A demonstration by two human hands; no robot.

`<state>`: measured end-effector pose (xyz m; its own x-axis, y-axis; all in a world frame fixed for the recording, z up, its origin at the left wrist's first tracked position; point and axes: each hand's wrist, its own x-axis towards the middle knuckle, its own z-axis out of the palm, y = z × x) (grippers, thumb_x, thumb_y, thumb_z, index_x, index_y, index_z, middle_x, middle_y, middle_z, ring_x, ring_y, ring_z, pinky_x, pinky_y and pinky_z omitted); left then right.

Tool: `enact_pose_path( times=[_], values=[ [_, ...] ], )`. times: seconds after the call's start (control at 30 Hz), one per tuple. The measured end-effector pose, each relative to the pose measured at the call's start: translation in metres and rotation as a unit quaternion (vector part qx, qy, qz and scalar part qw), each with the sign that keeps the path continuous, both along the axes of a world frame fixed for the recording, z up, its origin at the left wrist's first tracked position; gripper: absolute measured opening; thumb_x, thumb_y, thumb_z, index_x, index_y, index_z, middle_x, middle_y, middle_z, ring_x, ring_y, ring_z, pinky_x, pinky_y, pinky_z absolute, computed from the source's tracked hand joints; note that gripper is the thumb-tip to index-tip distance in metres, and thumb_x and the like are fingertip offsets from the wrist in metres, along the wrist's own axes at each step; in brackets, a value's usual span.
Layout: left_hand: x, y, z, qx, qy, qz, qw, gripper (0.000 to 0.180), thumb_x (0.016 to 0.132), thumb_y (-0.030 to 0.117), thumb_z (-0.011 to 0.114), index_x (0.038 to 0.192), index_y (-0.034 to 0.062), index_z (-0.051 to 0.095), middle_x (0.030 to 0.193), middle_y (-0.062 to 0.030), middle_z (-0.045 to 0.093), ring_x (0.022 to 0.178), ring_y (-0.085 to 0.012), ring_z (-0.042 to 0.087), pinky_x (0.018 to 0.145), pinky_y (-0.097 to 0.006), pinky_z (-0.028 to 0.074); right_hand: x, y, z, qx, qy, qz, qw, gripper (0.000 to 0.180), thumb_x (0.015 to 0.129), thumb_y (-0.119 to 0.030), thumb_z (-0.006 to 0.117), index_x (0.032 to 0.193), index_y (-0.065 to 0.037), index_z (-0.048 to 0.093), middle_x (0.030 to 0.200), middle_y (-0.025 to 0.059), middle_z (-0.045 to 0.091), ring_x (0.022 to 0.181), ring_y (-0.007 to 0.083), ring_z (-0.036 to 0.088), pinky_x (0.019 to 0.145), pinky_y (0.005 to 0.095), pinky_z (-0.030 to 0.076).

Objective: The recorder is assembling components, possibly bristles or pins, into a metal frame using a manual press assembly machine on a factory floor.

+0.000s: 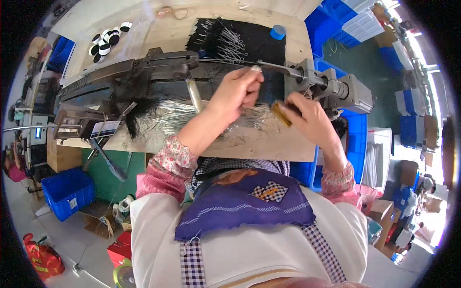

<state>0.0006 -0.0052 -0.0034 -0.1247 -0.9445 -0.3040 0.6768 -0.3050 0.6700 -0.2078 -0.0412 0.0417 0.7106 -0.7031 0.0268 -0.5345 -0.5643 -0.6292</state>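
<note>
My left hand point(235, 91) is closed, thumb and fingertips pinched beside the slim metal rod point(276, 66) at the machine's right end. Whatever lies between those fingertips is too small to make out. A golden-brown ridged block point(281, 114) sits in my right hand point(309, 115), just below the spindle unit point(329, 81). Behind the long dark metal machine bed point(144, 72), several looped wire pieces point(231, 44) lie on a black cloth point(269, 48). Loose straight wires point(175, 117) are spread on the wooden bench point(278, 149) in front of it.
A blue round cap point(277, 32) rests on the cloth's far right corner. White-and-black rolls point(105, 41) are heaped at the back left. Black fibres point(137, 117) lie near the left bracket. Blue crates point(69, 192) stand on the floor, and a blue bin point(357, 139) is at the bench's right.
</note>
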Motion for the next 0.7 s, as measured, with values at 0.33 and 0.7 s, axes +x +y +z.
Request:
enact_pose_path(
  times=[0.33, 0.7],
  values=[
    [0.006, 0.005, -0.011, -0.029, -0.132, 0.298, 0.945, 0.025, 0.098, 0.024, 0.049, 0.081, 0.0064, 0.053, 0.056, 0.0034, 0.038, 0.044, -0.0055, 0.032, 0.041, -0.022, 0.022, 0.073, -0.067, 0.022, -0.275, -0.124, 0.032, 0.953, 0.027, 0.077, 0.000, 0.054, 0.103, -0.007, 0.058, 0.097, 0.0153, 0.064, 0.091, 0.0362, 0.060, 0.074, 0.0446, 0.049],
    [0.002, 0.005, -0.002, -0.010, -0.100, 0.286, 0.953, 0.029, 0.098, 0.028, 0.049, 0.081, 0.0065, 0.055, 0.052, 0.0027, 0.040, 0.042, -0.0077, 0.032, 0.041, -0.024, 0.025, 0.122, -0.098, 0.017, 0.213, -0.076, 0.161, 0.961, 0.028, 0.087, -0.010, 0.058, 0.110, 0.005, 0.061, 0.080, 0.0107, 0.066, 0.061, 0.0149, 0.062, 0.058, 0.0276, 0.052]
  ],
)
